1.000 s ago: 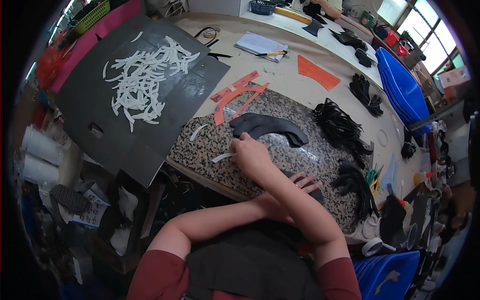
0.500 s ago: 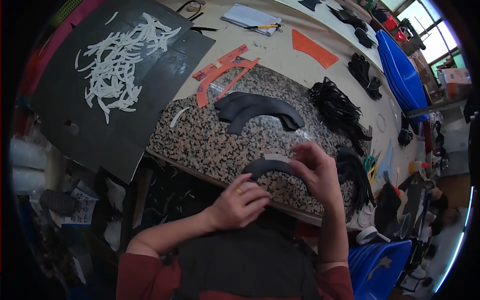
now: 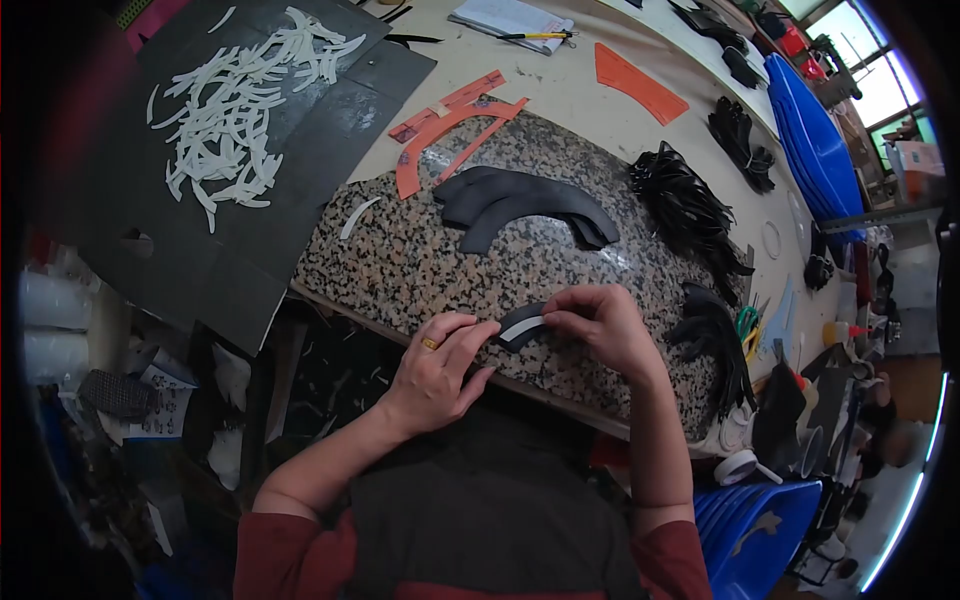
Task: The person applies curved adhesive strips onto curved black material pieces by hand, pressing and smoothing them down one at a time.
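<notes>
A white curved strip point(image 3: 521, 328) lies along a dark curved piece point(image 3: 513, 316) near the front edge of the speckled stone slab point(image 3: 400, 270). My left hand point(image 3: 440, 368) touches the left end of this piece with its fingertips, its fingers partly bent and apart from the thumb. My right hand point(image 3: 605, 328) pinches the right end of the strip and piece between thumb and fingers. Beyond them lies a fanned stack of dark curved pieces point(image 3: 500, 205). A single white strip point(image 3: 358, 217) rests on the slab's left part.
Many white strips point(image 3: 230, 120) cover a dark board point(image 3: 340, 130) at the left. Orange templates point(image 3: 425, 150) lie behind the slab. Black strip bundles point(image 3: 690, 205), green-handled scissors point(image 3: 747, 322) and blue bins point(image 3: 815, 150) are at the right. A notepad point(image 3: 510, 20) lies at the back.
My arms were crossed, my right hand at the white strip on the left; they have uncrossed. The strip now lies on the dark piece, and my left hand has moved left, then up to its end.
</notes>
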The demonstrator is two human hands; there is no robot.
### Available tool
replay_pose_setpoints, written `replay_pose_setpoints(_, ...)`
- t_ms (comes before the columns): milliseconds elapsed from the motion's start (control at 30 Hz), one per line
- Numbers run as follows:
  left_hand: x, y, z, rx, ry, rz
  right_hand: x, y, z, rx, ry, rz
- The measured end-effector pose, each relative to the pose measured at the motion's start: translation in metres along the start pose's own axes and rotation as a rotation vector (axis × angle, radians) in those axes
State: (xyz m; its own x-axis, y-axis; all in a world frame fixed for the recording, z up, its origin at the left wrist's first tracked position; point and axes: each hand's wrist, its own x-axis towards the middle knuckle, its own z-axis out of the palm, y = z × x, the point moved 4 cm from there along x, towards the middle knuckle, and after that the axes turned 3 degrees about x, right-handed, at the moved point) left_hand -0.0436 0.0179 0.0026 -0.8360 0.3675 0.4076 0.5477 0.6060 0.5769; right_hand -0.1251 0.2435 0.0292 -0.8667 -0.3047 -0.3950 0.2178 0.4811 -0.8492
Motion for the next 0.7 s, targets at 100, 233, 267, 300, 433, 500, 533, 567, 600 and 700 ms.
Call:
replay_pose_setpoints(100,0.005,0.006,-0.002,0.075,-0.033,0.061,-0.001,-0.008,0.001,-0.047,0.037,0.007)
replay_pose_setpoints(233,0.005,0.009,0.001,0.183,-0.025,0.062,-0.002,-0.009,0.001,-0.175,0.090,-0.051)
replay_pose_setpoints(267,0.007,0.011,-0.001,0.209,-0.038,0.062,-0.003,-0.010,0.001,-0.201,0.104,-0.069)
replay_pose_setpoints(300,0.009,0.012,-0.002,0.238,-0.049,0.062,-0.002,-0.009,0.001,-0.201,0.112,-0.049)
replay_pose_setpoints(433,0.010,0.012,0.001,0.242,-0.028,0.063,-0.002,-0.010,0.002,-0.231,0.166,-0.044)
replay_pose_setpoints(500,0.012,0.012,0.001,0.244,-0.013,0.054,-0.002,-0.013,0.004,-0.323,0.218,-0.060)
replay_pose_setpoints(533,0.013,0.012,0.001,0.247,-0.006,0.057,-0.003,-0.018,0.003,-0.401,0.254,-0.066)
replay_pose_setpoints(567,0.015,0.013,-0.001,0.233,0.003,0.043,-0.004,-0.023,0.002,-0.473,0.285,-0.082)
replay_pose_setpoints(600,0.017,0.012,-0.001,0.192,0.011,0.043,-0.003,-0.021,-0.003,-0.479,0.286,-0.030)
replay_pose_setpoints(700,0.017,0.006,0.006,0.111,0.001,0.039,0.004,-0.001,-0.007,-0.434,0.257,-0.018)
